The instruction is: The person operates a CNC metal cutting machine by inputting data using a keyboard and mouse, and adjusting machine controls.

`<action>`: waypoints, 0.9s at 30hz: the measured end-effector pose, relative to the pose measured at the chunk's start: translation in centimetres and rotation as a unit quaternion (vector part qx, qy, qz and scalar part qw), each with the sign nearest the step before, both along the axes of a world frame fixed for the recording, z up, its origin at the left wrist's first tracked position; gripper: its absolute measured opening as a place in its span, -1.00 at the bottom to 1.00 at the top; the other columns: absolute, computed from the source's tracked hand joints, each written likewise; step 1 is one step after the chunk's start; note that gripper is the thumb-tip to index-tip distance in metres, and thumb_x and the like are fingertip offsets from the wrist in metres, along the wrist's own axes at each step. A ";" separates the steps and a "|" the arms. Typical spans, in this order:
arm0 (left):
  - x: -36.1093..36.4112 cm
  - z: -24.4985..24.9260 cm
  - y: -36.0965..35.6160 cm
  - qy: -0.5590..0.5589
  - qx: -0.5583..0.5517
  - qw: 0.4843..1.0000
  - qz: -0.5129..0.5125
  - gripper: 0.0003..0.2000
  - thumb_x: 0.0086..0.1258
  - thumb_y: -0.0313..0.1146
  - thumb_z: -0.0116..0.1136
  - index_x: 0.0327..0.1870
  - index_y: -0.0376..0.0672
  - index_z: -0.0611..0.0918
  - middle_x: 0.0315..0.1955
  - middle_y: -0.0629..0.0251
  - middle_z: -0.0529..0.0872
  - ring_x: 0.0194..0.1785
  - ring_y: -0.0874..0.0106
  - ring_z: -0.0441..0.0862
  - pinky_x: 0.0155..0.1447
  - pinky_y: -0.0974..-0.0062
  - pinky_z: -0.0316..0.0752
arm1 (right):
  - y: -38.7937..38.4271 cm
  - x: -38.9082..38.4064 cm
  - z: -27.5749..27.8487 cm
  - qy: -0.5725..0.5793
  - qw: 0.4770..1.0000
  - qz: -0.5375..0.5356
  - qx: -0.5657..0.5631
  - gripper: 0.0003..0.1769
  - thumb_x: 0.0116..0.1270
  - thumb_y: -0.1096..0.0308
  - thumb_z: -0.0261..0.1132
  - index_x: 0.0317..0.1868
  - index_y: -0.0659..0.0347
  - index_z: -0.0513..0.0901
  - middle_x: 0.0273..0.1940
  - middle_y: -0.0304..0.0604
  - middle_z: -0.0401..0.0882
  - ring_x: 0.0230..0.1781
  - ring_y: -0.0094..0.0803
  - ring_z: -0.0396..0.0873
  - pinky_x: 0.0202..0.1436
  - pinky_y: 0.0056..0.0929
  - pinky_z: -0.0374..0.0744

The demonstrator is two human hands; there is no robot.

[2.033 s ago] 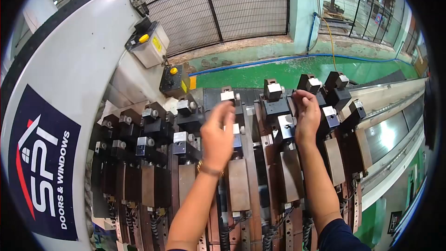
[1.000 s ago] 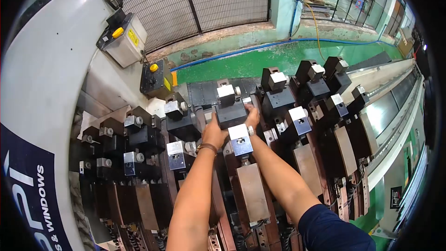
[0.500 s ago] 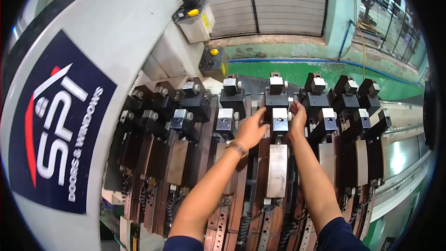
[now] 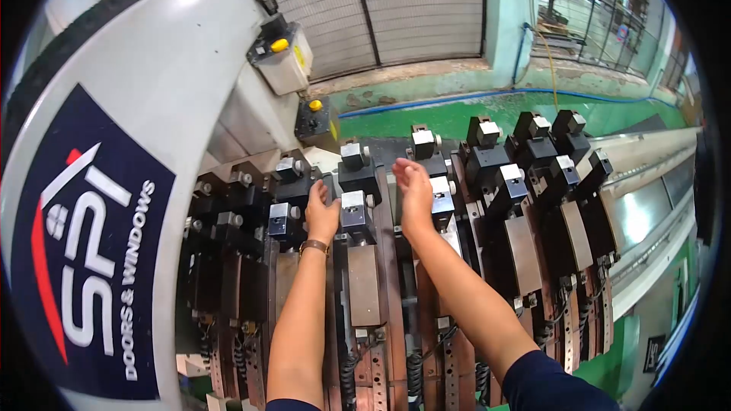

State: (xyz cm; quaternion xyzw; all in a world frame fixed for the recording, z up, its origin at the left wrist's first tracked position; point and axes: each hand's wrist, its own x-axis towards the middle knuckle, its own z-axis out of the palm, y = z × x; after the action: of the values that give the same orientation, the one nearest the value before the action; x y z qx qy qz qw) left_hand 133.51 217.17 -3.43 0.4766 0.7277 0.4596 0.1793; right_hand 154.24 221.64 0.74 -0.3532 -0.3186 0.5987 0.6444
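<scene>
1. Head view: two bare forearms are stretched forward over a long metal plate (image 4: 364,285); a bracelet (image 4: 313,246) is worn on the left wrist.
2. The left hand (image 4: 322,213) is laid against the left flank of a clamp unit (image 4: 356,183), fingers raised along it; whether it is gripped cannot be told.
3. The right hand (image 4: 415,194) is held unclenched, fingers straight, just right of that unit and beside a neighbouring clamp (image 4: 440,192). The unit, mid-row, is thus flanked on both sides, seemingly for even purchase.
4. Beyond, a white machine housing (image 4: 99,205), a yellow-capped box (image 4: 282,57), green floor (image 4: 472,118) and a mesh fence (image 4: 411,7) are seen.
</scene>
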 end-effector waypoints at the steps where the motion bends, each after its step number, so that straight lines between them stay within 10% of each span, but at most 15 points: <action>1: 0.1 -1.5 1.0 0.005 -0.017 1.000 -0.006 -0.34 0.36 -0.55 0.37 0.51 -0.22 0.42 0.30 -0.05 0.68 0.35 0.17 0.64 0.42 0.29 0.53 | 0.4 -1.2 -1.5 -0.039 0.998 0.000 -0.040 -0.62 0.64 0.24 0.03 0.19 0.27 0.67 0.12 -0.08 0.73 0.22 -0.30 0.64 0.38 -0.26 0.50; 6: -1.5 -6.4 5.4 -0.030 -0.035 0.995 -0.083 -0.43 0.55 -0.63 0.00 0.59 -0.23 0.30 0.42 -0.15 0.57 0.53 0.12 0.50 0.56 0.28 0.36 | 5.3 -5.8 -11.1 -0.109 0.989 -0.039 -0.096 -0.54 0.58 0.21 0.02 0.16 0.33 0.71 0.10 -0.01 0.75 0.18 -0.24 0.67 0.30 -0.27 0.53; 11: -2.2 -5.6 7.1 0.036 -0.066 0.988 -0.135 -0.11 0.16 -0.27 0.62 0.55 -0.08 0.36 0.16 -0.19 0.75 0.29 -0.14 0.67 0.33 0.07 0.57 | 9.7 -8.1 -16.2 -0.159 0.977 -0.075 -0.122 -0.46 0.53 0.14 -0.02 0.05 0.33 0.80 0.04 0.03 0.80 0.12 -0.18 0.72 0.29 -0.28 0.56; 27: -3.0 -6.9 6.7 0.125 -0.165 0.969 -0.137 -0.35 0.29 -0.27 0.42 0.41 -0.16 0.44 -0.02 -0.31 0.76 0.15 -0.29 0.68 0.23 -0.10 0.56 | 8.1 -9.2 -16.6 -0.363 0.915 -0.174 -0.037 -0.49 0.57 0.14 -0.10 -0.13 0.12 0.82 -0.04 0.08 0.81 0.07 0.05 0.71 0.23 -0.08 0.58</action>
State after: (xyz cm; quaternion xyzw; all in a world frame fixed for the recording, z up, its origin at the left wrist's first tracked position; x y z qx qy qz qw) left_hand 130.54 223.84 -10.29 0.5890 0.7379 0.2413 0.2245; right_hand 145.02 229.70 -15.89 -0.6195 -0.4418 0.3193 0.5648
